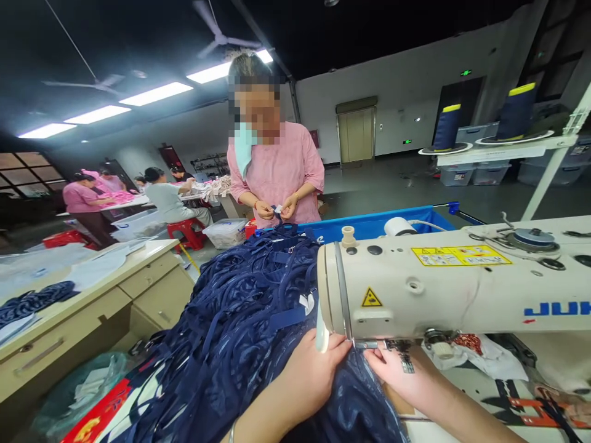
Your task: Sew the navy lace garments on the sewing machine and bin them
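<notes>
A cream sewing machine fills the right side. A big heap of navy blue fabric with straps lies in front of it. My left hand rests flat on the navy fabric just left of the needle area. My right hand lies under the machine head, fingers pressing the fabric by the presser foot. Whether either hand grips the cloth is hard to tell; both press on it.
A person in a pink top stands beyond the heap, handling a small blue piece. A blue bin sits behind the machine. A beige desk with drawers stands left. Thread cones sit on a rack. Other workers sit far left.
</notes>
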Available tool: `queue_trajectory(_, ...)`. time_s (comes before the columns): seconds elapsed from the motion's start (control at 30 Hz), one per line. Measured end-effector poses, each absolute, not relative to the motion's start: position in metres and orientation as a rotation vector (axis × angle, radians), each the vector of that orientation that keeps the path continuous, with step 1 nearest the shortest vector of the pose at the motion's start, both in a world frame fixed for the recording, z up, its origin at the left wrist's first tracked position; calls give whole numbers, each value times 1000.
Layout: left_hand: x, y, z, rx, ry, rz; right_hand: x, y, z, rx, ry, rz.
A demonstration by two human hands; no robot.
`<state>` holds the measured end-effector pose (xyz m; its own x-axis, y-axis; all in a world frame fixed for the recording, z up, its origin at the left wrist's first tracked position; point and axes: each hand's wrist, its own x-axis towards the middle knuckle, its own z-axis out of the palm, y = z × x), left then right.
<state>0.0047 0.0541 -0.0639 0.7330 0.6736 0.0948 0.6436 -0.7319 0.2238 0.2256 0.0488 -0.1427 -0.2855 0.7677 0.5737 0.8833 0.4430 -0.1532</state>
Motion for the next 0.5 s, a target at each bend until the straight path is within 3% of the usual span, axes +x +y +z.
queue_trajectory(0.5, 10, 47, -42, 2735, 999, 324, 211, 44, -121, -1450, -2088, -316)
